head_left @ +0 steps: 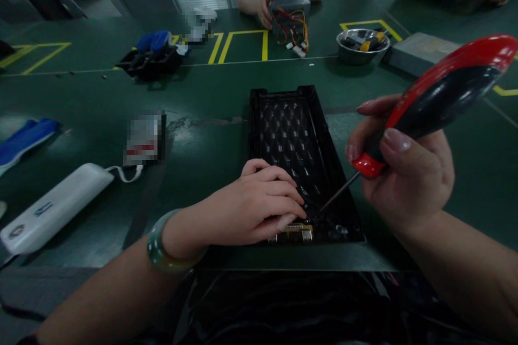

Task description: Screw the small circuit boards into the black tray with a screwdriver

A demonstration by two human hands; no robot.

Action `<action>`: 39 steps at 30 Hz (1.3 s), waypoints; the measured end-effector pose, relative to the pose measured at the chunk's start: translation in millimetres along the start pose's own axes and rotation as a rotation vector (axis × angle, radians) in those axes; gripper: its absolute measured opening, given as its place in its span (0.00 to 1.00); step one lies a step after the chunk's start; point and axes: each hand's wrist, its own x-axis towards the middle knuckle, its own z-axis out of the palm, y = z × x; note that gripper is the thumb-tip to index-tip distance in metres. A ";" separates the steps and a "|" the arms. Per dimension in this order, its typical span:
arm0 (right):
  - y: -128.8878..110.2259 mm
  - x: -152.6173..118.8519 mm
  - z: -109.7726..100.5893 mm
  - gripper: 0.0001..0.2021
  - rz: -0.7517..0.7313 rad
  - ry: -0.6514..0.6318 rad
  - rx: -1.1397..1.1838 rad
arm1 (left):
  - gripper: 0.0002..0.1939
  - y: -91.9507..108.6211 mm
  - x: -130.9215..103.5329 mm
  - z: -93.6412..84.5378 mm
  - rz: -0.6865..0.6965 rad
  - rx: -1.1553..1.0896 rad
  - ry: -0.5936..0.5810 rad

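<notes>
A black plastic panel (283, 129) with a patterned inner face lies lengthwise on the table before me. Across its near part rests my left hand (263, 199), fingers lying on the panel and pointing right, with nothing visible gripped in them. Just by its thumb, at the panel's near end, sits a small circuit board (297, 227) with metal ports. My right hand (413, 178) is closed round a screwdriver (441, 91) with a thick red and black handle. The thin shaft slants down left, its tip at the panel right of my left fingertips; exact contact is too dark to tell.
A white power strip (56, 207) and a boxy, blurred-out device (144, 137) lie left. Farther back are a black tray (149, 62) and a metal bowl (363, 46) of tools. A grey metal box (423, 53) stands right. Opposite, a person handles a power supply (292, 13).
</notes>
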 end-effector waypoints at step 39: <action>-3.2 -4.2 -6.9 0.15 0.043 -0.184 0.020 | 0.11 0.0 -0.1 -1.4 0.055 -0.001 -0.035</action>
